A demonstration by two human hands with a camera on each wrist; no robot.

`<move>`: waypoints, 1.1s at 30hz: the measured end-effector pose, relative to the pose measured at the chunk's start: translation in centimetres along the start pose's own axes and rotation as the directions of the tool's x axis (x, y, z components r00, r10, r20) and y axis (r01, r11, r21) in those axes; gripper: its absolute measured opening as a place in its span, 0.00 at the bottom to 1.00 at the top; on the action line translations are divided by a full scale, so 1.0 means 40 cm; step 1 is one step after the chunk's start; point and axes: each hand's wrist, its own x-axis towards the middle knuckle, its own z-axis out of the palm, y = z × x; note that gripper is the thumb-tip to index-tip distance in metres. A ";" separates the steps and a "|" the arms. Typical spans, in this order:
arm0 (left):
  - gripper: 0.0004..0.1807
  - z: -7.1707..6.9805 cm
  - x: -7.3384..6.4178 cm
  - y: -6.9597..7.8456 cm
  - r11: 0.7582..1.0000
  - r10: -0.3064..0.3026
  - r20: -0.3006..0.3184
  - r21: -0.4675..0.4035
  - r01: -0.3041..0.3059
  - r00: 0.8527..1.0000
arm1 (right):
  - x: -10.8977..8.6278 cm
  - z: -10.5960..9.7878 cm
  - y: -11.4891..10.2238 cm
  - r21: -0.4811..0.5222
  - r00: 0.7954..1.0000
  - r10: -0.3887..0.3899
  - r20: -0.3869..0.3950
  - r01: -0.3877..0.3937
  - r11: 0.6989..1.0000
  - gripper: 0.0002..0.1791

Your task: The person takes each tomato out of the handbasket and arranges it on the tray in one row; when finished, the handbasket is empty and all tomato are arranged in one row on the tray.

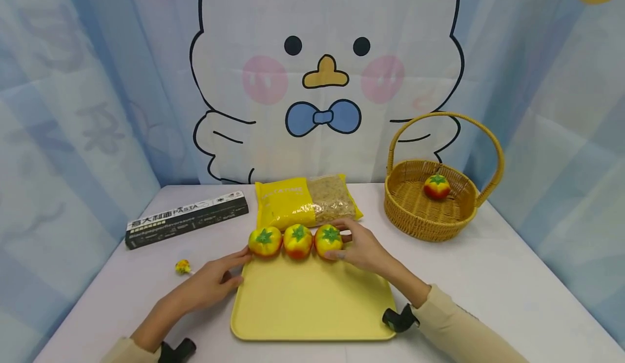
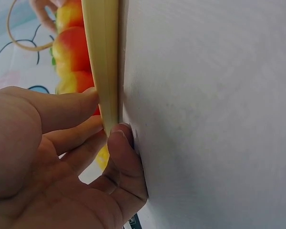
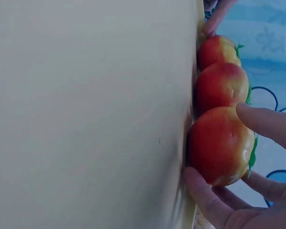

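Observation:
Three red-and-yellow toy tomatoes with green leafy tops sit in a row along the far edge of a yellow tray [image 1: 312,303]. My right hand [image 1: 363,246] holds the rightmost tomato [image 3: 221,145], with thumb and fingers on opposite sides of it. Beside it are the middle tomato [image 1: 298,242] and the left tomato [image 1: 265,242]. My left hand [image 1: 210,281] is at the tray's far left corner. Its fingertips [image 2: 91,95] are right at the tray rim [image 2: 105,62] and close to the left tomato, the fingers loosely bent.
Behind the tray lies a yellow, partly clear food bag [image 1: 307,201]. A dark pasta box [image 1: 187,219] lies at the back left, with a small yellow lollipop [image 1: 183,267] in front. At the back right stands a wicker basket [image 1: 415,224] with a tall handle, holding another tomato [image 1: 437,187].

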 end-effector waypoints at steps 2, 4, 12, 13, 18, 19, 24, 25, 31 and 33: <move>0.29 0.000 0.000 0.000 1.000 0.004 0.001 0.001 -0.004 1.000 | 0.000 0.000 0.002 -0.008 1.000 0.000 -0.006 0.000 1.000 0.38; 0.29 0.000 0.000 0.001 1.000 0.004 0.002 0.000 -0.004 1.000 | 0.000 -0.001 0.004 -0.015 1.000 0.000 -0.010 0.000 1.000 0.38; 0.29 0.002 0.004 0.006 1.000 0.006 -0.006 -0.001 -0.006 1.000 | -0.002 -0.011 0.001 -0.018 1.000 0.001 -0.017 -0.001 1.000 0.39; 0.29 0.002 0.004 0.006 1.000 0.005 -0.007 0.000 -0.005 1.000 | -0.002 -0.013 0.001 -0.020 1.000 0.003 -0.015 -0.003 1.000 0.39; 0.29 0.002 0.005 0.005 1.000 0.003 -0.009 0.008 -0.003 1.000 | -0.002 -0.033 -0.001 -0.032 1.000 0.009 -0.005 -0.009 0.999 0.42; 0.29 0.002 0.005 0.004 1.000 0.003 -0.009 0.008 -0.003 1.000 | -0.002 -0.039 -0.001 -0.036 1.000 0.008 -0.006 -0.008 0.999 0.43; 0.29 0.001 0.004 0.002 1.000 -0.005 -0.008 0.010 0.005 1.000 | -0.002 -0.080 -0.006 -0.045 0.999 -0.008 -0.047 0.006 0.999 0.43; 0.29 0.001 0.004 0.001 1.000 -0.006 -0.008 0.010 0.006 1.000 | -0.001 -0.090 -0.007 -0.046 0.998 -0.007 -0.062 0.004 0.999 0.43; 0.29 0.002 0.003 0.002 1.000 -0.010 -0.007 0.008 0.011 1.000 | 0.010 -0.162 -0.001 -0.050 0.989 0.007 -0.147 -0.015 0.999 0.40; 0.29 0.001 0.001 0.002 1.000 -0.014 -0.008 0.004 0.014 1.000 | 0.014 -0.189 0.007 -0.051 0.983 -0.007 -0.182 -0.003 0.999 0.39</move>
